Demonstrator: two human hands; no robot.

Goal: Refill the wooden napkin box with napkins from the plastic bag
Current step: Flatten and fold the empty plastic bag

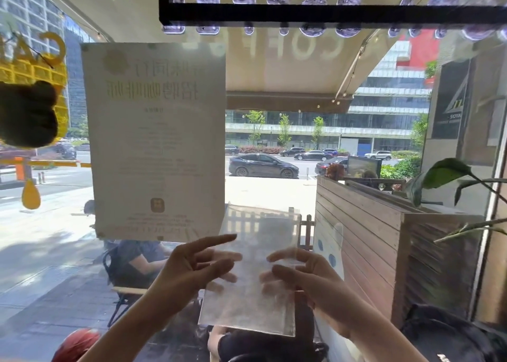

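Note:
I hold a clear, flat plastic bag [256,268] up in front of the window with both hands. It looks empty and see-through; no napkins show inside it. My left hand [192,265] grips its left edge, index finger stretched out along the top. My right hand [304,274] grips the right edge, fingers curled over the front of the bag. The wooden napkin box is not in view.
Straight ahead is a window with a paper notice [156,139] stuck to it and yellow decals [33,87] at the left. A black frame with suction cups [329,16] hangs above. People sit outside below the glass. A plant [444,175] and a black bag [450,334] are at the right.

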